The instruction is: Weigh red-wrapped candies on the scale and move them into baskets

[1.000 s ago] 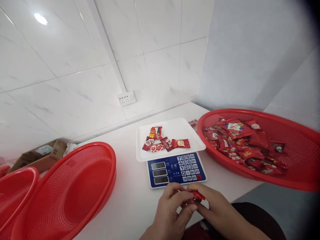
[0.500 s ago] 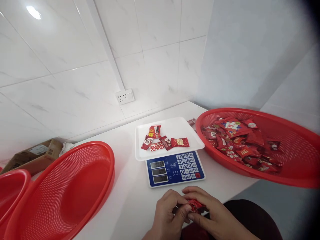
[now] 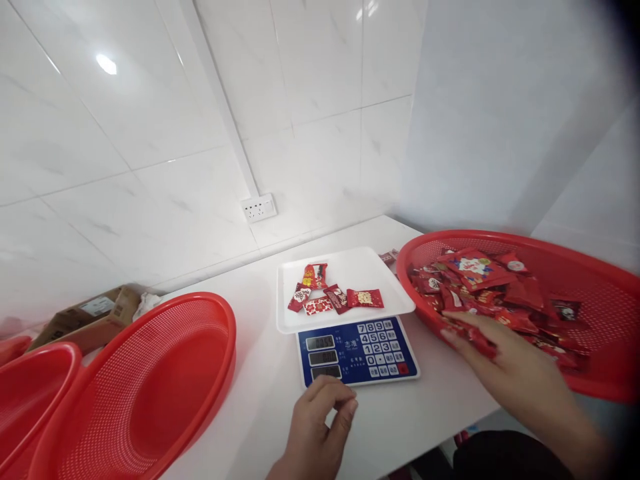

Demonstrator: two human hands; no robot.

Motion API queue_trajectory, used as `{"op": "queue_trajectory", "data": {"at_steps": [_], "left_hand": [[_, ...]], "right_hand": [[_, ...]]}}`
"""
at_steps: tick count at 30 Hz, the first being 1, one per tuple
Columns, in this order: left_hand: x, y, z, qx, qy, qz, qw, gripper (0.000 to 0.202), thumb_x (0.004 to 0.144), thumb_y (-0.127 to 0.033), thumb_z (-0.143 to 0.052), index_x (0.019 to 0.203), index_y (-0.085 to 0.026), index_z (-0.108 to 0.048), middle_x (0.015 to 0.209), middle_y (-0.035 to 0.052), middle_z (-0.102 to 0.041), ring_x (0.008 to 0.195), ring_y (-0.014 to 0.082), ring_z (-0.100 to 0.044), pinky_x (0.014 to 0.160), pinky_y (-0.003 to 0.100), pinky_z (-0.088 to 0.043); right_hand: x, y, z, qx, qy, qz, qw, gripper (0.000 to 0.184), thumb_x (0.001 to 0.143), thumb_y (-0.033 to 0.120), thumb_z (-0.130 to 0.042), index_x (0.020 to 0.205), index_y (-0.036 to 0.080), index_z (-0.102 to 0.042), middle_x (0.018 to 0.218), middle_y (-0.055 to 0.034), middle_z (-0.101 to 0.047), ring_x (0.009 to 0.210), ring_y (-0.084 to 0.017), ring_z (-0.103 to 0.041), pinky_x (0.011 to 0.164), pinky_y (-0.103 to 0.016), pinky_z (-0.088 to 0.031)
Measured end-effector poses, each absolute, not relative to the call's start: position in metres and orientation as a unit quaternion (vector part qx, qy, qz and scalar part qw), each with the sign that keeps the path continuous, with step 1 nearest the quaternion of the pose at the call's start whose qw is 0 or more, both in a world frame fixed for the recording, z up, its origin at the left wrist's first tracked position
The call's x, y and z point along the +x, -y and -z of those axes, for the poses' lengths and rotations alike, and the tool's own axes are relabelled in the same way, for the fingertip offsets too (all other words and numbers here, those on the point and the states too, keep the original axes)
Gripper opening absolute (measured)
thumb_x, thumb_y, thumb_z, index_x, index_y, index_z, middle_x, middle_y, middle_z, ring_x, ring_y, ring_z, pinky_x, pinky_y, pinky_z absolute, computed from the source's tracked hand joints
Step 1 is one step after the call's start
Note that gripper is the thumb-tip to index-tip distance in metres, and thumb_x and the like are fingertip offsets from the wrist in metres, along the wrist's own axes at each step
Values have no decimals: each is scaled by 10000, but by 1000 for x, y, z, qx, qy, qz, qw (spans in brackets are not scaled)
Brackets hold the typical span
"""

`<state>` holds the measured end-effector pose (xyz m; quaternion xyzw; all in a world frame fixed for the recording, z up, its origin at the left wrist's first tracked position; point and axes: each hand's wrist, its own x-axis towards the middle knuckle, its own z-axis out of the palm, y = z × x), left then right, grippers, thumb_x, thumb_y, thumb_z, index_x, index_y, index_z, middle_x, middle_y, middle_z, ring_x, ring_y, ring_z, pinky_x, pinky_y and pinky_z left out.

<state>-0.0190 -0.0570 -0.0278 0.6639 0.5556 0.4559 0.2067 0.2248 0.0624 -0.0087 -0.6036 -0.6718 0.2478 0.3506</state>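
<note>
My right hand [image 3: 505, 360] is at the near left rim of the right red basket [image 3: 607, 313], with a red wrapped candy [image 3: 473, 335] between thumb and fingers. Several red candy packets [image 3: 475, 267] lie heaped in that basket. My left hand [image 3: 317, 423] is just in front of the blue scale [image 3: 350, 353], its fingers curled in towards the thumb; no object shows in it. On the scale's white tray [image 3: 295, 320] lie several small candy packets [image 3: 365, 298], mostly red.
At the left stand another red basket [image 3: 175, 373] and part of a further red basket [image 3: 30, 380]. A cardboard box [image 3: 95, 313] is behind them. The tiled wall carries a white socket [image 3: 259, 208]. More candies [image 3: 389, 257] lie behind the right basket.
My hands have parted. The right one has moved right to the basket with the red wrapped candy; the left one has stayed in front of the scale. The camera view has shifted slightly.
</note>
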Motion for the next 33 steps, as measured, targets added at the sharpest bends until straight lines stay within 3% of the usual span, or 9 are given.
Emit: {"op": "queue_trajectory", "data": {"at_steps": [3,7,11,17,21,25,29,33], "left_hand": [[-45,50,11,680,-596,-404,138,138,859,-209,-476,893,-223,-609,893,61,-652,851,168,-610,755,285,-500],[-76,24,-18,661,-658,-353,76,163,868,-283,-455,933,-235,-596,949,46,-655,903,179,-602,787,302,-488],[-92,-21,-36,640,-713,-276,75,214,878,-325,-417,998,-245,-575,1045,21,-650,971,164,-589,819,265,-463],[-100,-81,-29,631,-755,-164,69,315,798,-349,-519,1070,-200,-569,974,118,-668,923,291,-592,780,395,-431],[-99,-94,-28,628,-760,-144,83,326,763,-300,-571,1081,-235,-536,922,62,-663,873,234,-599,736,321,-430],[-105,-101,-40,609,-769,-169,92,324,806,-210,-540,1125,-183,-487,982,58,-621,837,174,-591,742,319,-454],[-110,-121,-50,577,-785,-195,109,322,890,-318,-454,1175,-167,-463,977,50,-610,760,143,-601,675,325,-505],[-97,-147,-44,566,-799,-165,114,316,885,-399,-450,1048,-150,-555,927,43,-629,772,149,-611,689,340,-513]], "right_hand": [[238,-85,10,-636,700,-155,286,412,783,477,-413,1084,231,-550,1226,-113,-575,1136,-386,-492,891,-520,-421],[241,-94,15,-646,717,-130,226,407,831,431,-357,1136,226,-530,1262,-110,-557,1084,-368,-547,815,-472,-470],[239,-91,14,-659,706,-139,219,418,838,420,-371,1177,222,-515,1293,-110,-536,1002,-366,-598,789,-485,-473],[238,-87,8,-655,704,-161,223,439,850,453,-348,1187,237,-529,1291,-95,-544,1014,-375,-592,772,-477,-477],[239,-86,9,-652,705,-149,234,449,853,465,-339,1172,232,-551,1257,-106,-572,1003,-379,-596,740,-481,-484],[239,-87,12,-655,710,-127,225,434,855,452,-347,1174,231,-541,1241,-113,-584,1023,-362,-588,719,-480,-492],[237,-86,12,-655,709,-130,228,441,855,453,-343,1171,217,-541,1246,-105,-581,1016,-350,-597,739,-504,-499],[237,-85,11,-659,708,-127,221,457,853,448,-336,1184,204,-538,1263,-111,-568,1024,-350,-597,727,-498,-509]]}}
